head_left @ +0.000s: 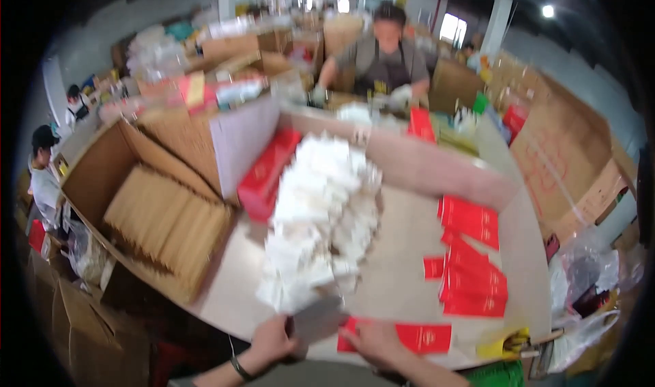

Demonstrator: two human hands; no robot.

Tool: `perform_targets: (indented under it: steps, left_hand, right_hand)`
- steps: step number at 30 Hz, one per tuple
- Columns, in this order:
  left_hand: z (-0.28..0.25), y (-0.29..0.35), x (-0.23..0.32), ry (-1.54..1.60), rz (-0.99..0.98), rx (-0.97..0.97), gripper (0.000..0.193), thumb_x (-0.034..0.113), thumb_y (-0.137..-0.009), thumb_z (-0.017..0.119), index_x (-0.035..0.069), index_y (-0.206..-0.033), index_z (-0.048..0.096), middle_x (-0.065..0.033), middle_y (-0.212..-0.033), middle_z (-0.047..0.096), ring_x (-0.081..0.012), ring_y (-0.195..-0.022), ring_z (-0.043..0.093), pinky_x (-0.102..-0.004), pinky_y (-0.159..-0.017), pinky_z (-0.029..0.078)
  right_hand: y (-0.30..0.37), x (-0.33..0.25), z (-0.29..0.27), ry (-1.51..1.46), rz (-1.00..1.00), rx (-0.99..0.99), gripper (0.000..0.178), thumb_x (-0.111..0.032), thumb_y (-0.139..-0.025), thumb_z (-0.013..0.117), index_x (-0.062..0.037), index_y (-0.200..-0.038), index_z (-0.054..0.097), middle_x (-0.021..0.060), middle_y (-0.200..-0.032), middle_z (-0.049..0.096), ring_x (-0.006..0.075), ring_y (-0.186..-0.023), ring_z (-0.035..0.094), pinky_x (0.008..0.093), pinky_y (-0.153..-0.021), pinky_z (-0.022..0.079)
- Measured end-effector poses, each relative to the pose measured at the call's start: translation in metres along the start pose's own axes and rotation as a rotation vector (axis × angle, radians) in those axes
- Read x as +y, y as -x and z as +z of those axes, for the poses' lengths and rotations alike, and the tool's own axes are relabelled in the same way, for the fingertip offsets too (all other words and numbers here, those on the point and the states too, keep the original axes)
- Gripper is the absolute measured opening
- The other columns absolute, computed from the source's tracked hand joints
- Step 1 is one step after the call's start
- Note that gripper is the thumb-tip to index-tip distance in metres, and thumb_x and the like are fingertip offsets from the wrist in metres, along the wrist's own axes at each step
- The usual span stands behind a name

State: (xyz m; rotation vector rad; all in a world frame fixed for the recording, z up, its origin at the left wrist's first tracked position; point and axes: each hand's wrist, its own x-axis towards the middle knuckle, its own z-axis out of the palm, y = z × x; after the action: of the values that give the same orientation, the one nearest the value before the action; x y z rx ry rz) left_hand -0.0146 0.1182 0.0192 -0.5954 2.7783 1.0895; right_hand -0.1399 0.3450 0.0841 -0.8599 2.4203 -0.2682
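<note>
Pale smooth worktop (409, 230), heaped white crumpled paper packets (321, 216) at centre. Left hand (273, 340) gripping grey flat piece (315, 319); right hand (372, 342), five o'clock, pressing flat red card envelope (423, 337).

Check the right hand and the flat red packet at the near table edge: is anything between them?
Nothing visible does. The right hand lies directly on the red packet at the near edge of the table. The white pile sits beyond it, toward the left hand, not between them.
</note>
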Motion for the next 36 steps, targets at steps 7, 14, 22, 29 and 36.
perform_targets:
  steps: [7,14,22,29,36]
  left_hand:
    - [0.010,0.038,-0.012,-0.031,0.170,-0.023,0.059,0.040,-0.074,0.078,0.010,-0.121,0.060,-0.0149,-0.108,0.066,-0.0335,-0.101,0.065,-0.0419,-0.084,0.053]
    - [-0.024,0.006,0.005,-0.169,0.324,-0.313,0.030,0.025,-0.078,0.067,0.011,-0.104,0.060,-0.0171,-0.089,0.066,-0.0400,-0.085,0.065,-0.0495,-0.072,0.051]
    - [-0.083,-0.022,-0.023,-0.118,0.724,0.341,0.057,0.031,-0.074,0.084,0.006,-0.119,0.060,-0.0131,-0.115,0.065,-0.0357,-0.106,0.061,-0.0428,-0.091,0.049]
    - [-0.184,-0.078,-0.146,-0.470,-0.049,0.683,0.018,0.017,-0.086,0.066,0.003,-0.098,0.068,-0.0193,-0.102,0.065,-0.0394,-0.097,0.062,-0.0465,-0.079,0.052]
    - [-0.200,-0.072,-0.148,-0.348,-0.111,0.498,0.013,0.012,-0.089,0.055,0.001,-0.085,0.062,-0.0219,-0.093,0.062,-0.0413,-0.088,0.061,-0.0489,-0.074,0.049]
  right_hand:
    - [-0.020,0.020,0.072,-0.012,-0.052,0.128,0.037,-0.040,-0.091,0.061,-0.0137,-0.117,0.058,0.0182,-0.098,0.071,0.0386,-0.072,0.068,0.0538,-0.064,0.053]
    - [-0.024,0.004,0.048,-0.187,0.061,0.185,0.035,-0.039,-0.085,0.056,-0.0080,-0.093,0.069,0.0205,-0.085,0.069,0.0401,-0.083,0.067,0.0526,-0.071,0.053]
    - [-0.041,-0.016,0.002,-0.320,-0.100,0.256,0.025,-0.029,-0.084,0.066,-0.0043,-0.086,0.068,0.0169,-0.076,0.066,0.0348,-0.074,0.066,0.0467,-0.068,0.052]
    - [-0.109,-0.004,0.046,-0.149,-0.364,0.416,0.018,-0.021,-0.080,0.069,-0.0041,-0.085,0.063,0.0168,-0.083,0.063,0.0362,-0.085,0.062,0.0451,-0.076,0.050]
    - [-0.062,-0.038,-0.028,-0.250,-0.248,-0.087,0.013,-0.015,-0.086,0.066,-0.0024,-0.085,0.061,0.0172,-0.086,0.064,0.0358,-0.084,0.063,0.0440,-0.075,0.050]
